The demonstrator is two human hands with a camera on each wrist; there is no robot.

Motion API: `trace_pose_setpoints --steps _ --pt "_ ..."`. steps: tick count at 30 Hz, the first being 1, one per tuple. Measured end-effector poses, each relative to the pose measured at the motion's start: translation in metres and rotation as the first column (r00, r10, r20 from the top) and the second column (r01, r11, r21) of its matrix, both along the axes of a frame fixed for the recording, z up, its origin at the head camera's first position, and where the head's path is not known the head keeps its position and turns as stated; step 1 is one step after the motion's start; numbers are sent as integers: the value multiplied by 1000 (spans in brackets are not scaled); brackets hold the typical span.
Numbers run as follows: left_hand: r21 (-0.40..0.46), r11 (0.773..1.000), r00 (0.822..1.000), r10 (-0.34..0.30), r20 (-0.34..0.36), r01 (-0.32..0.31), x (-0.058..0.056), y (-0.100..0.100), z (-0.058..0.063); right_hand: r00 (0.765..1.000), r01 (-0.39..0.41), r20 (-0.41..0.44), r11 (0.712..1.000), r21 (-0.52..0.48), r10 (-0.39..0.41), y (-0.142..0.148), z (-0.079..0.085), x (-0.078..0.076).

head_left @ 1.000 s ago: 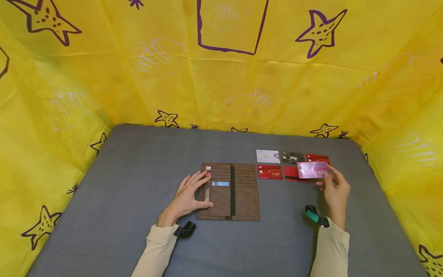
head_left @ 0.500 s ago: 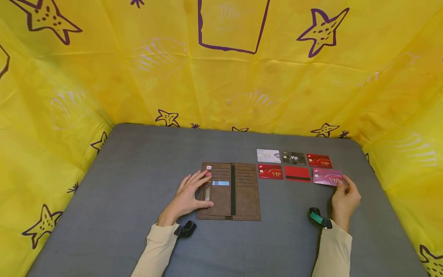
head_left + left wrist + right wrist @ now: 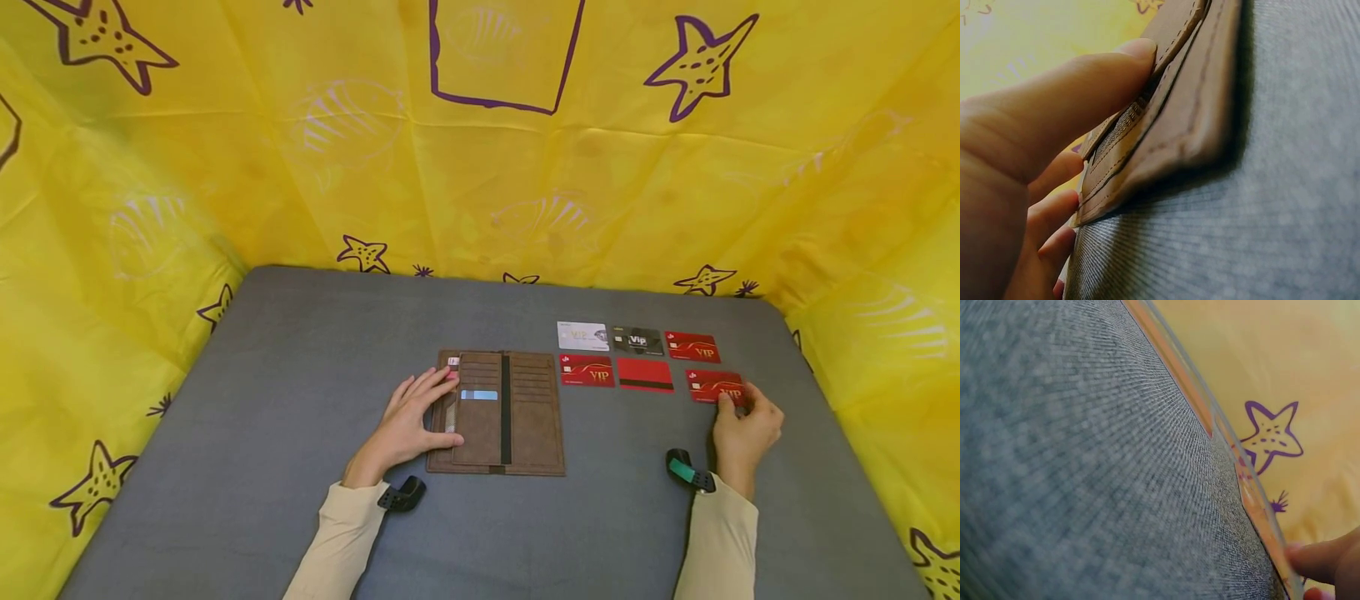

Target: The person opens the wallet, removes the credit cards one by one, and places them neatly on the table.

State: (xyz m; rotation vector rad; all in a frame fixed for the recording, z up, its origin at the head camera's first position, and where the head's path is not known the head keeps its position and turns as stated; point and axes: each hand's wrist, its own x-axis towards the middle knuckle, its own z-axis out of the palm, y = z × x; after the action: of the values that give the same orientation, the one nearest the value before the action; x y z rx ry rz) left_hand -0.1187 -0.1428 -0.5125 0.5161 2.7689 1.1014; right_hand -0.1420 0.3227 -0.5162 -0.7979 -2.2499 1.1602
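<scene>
The right hand (image 3: 748, 423) pinches the held card (image 3: 703, 384), red and marked VIP, by its right end. Within the last second it has carried the card from over the striped card (image 3: 645, 374) to that card's right, so the lower row, with the VIP card (image 3: 587, 370), now has its third place filled, a little low and with a gap. Whether it lies quite flat is hard to tell. The left hand (image 3: 412, 423), unmoved, rests with thumb and fingers spread on the open wallet's (image 3: 536, 437) left side; a blue card (image 3: 478, 395) shows in a slot. Behind lie the white card (image 3: 582, 336), black card (image 3: 638, 341) and corner card (image 3: 692, 347). Grey cloth (image 3: 225, 467) lies beneath; a yellow starfish sheet (image 3: 450, 208) hangs around.
</scene>
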Motion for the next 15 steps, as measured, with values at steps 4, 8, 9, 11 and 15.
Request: trace_pose_setpoints --steps 4,8,9,11,15 --pt "5 1000 1000 -2 3 2 -1 0 0 998 -27 48 1000 4 26 1 0 0" --pt "3 1000 1000 -3 5 3 -2 0 -1 996 -71 52 996 60 68 3 -2 -1" --pt "2 1000 1000 -3 5 3 -2 0 -1 996 -83 52 994 73 79 3 -2 -1" --pt "2 1000 1000 -2 4 2 -2 0 -1 994 -103 56 991 85 99 2 -3 -1" --pt "2 1000 1000 0 3 0 -2 0 -2 992 -115 68 991 75 110 1 -4 -1"
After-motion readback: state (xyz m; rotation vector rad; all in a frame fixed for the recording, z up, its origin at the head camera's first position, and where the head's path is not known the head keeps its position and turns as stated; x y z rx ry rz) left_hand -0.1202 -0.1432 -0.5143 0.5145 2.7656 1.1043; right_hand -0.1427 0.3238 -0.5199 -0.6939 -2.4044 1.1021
